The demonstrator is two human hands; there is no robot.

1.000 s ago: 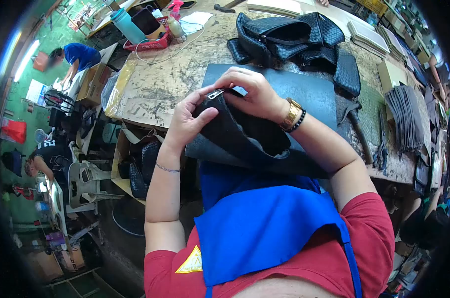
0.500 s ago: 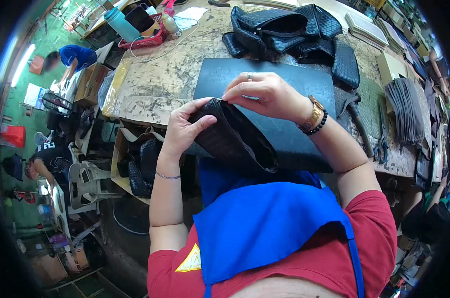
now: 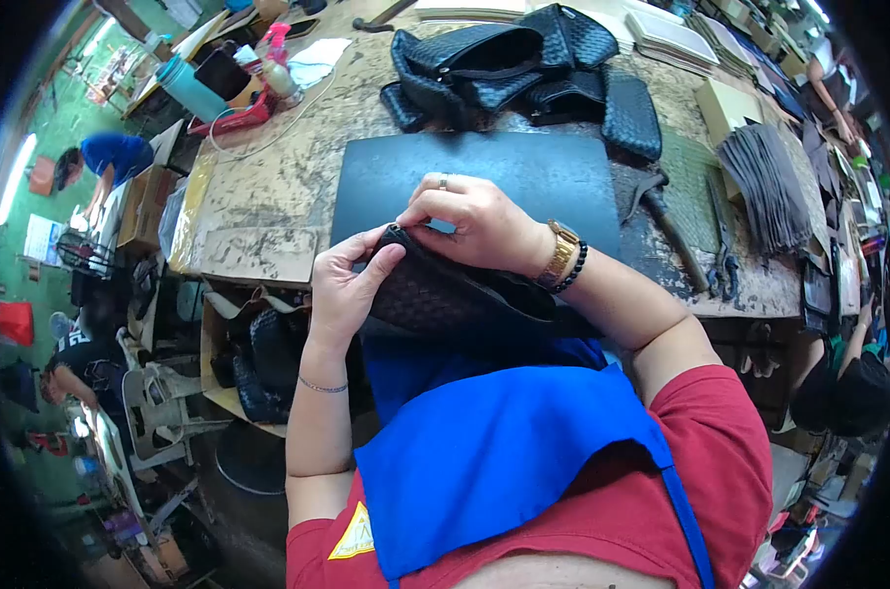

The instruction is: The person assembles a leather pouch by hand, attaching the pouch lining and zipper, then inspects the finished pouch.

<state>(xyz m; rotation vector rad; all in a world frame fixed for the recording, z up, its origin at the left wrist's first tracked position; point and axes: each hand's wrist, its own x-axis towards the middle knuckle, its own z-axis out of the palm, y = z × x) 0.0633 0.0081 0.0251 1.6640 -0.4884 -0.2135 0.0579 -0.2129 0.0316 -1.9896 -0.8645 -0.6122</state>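
Black woven pouch [image 3: 430, 296], held tilted in front of the blue apron [image 3: 509, 432], by the near edge of a dark board [image 3: 484, 162]; narrow corner uppermost, open mouth towards the right forearm. Closed firmly round that corner, left hand [image 3: 342, 293]: thumb on the near side, fingers bent opposite. Just beside, right hand [image 3: 476, 224]: thumb and index fingertip nearly together in a fine pinch at the same corner, by a small metallic bit [image 3: 395, 228], other fingers curled. Exact contact too small to tell.

Likeliest trouble, by judgement: a slip of the pinch, from so small a hold or from the corner turning under the left thumb. Possible too: edge material snagged or puckered by a skewed pull, or the mouth twisted by the weight of the far end.

Further out on the bench [image 3: 278, 196], a heap of woven bags [image 3: 474, 59], one gaping, contents too dark to make out. At the far left, a red basket [image 3: 241, 118] with a dark container [image 3: 223, 75] inside; turquoise bottle [image 3: 190, 90] leaning at its side, in or out hard to tell. Below the bench, a cardboard box [image 3: 214, 361] with black woven pieces [image 3: 260, 388] inside.
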